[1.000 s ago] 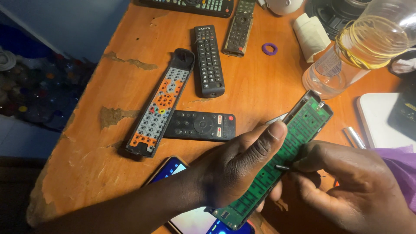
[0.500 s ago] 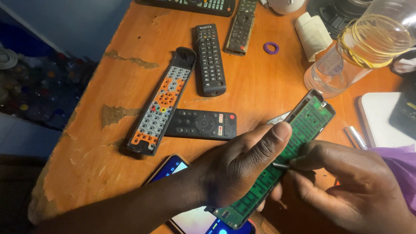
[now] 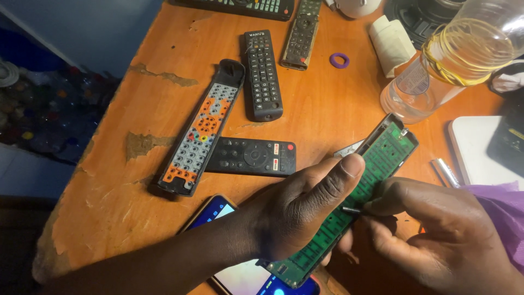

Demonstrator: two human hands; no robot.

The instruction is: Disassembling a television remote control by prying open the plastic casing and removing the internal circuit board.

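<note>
Left hand: my left hand [image 3: 297,210] is closed around the opened remote [image 3: 349,202], thumb laid across the top of its green circuit board [image 3: 382,150], fingers curled underneath where I cannot see them.
Right hand: my right hand [image 3: 431,235] pinches a thin metal tool [image 3: 352,209] between thumb and fingertips, the rest of the hand loosely curled; the tip touches the board's edge just below my left thumb.
Opened remote: it runs slantwise between both hands, its far end past my left thumb, its near end sticking out below my left wrist.
Phone: a lit phone [image 3: 218,210] lies under my left forearm, mostly covered by the arm and the remote's near end.
Beyond my left hand: a small black remote [image 3: 251,157] lies flat, touching a long open remote shell with an orange and grey keypad [image 3: 199,131]; further off are a black remote [image 3: 263,74] and another remote [image 3: 300,33].
Beyond my right hand: a clear plastic bottle [image 3: 447,65] ringed with rubber bands stands close to the board's far end; a purple ring [image 3: 339,60] and a folded white paper [image 3: 391,43] lie beyond it.
Beside my right hand: two batteries [image 3: 445,172] lie by a white tablet-like slab [image 3: 480,153]; purple cloth [image 3: 499,210] covers my right wrist.
Table: all rests on a worn orange table [image 3: 136,180].
</note>
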